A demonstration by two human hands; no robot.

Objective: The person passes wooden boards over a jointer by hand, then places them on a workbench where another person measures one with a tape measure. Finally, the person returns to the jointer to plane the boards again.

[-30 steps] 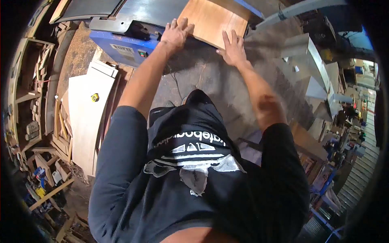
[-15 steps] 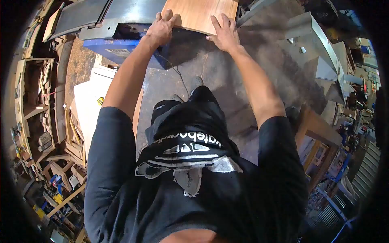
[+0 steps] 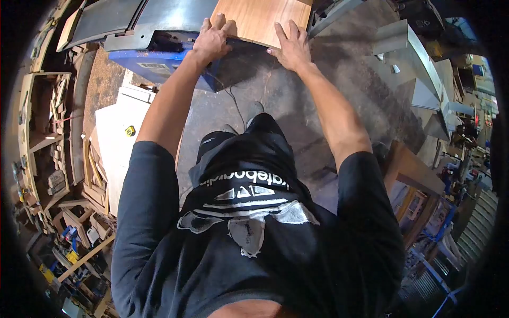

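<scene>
A light-brown wooden board (image 3: 258, 20) lies at the top of the view, level with a grey metal machine bed (image 3: 175, 15). My left hand (image 3: 213, 40) grips its near left corner, fingers on top and thumb showing below the edge. Near the right corner, my right hand (image 3: 293, 47) holds the same board with its fingers spread over the top and the thumb at the front edge. The board's far end is cut off by the frame.
Below the bed sits a blue machine housing (image 3: 154, 66), with a cable (image 3: 233, 98) on the floor. A yellow tape measure (image 3: 130, 131) rests on white sheets (image 3: 111, 138) at left. Wood offcuts crowd a shelf (image 3: 47, 138). A wooden frame (image 3: 419, 172) stands at right.
My left thumb now shows below the board's edge, where it was hidden before. Both hands stay on the board, which has barely moved.
</scene>
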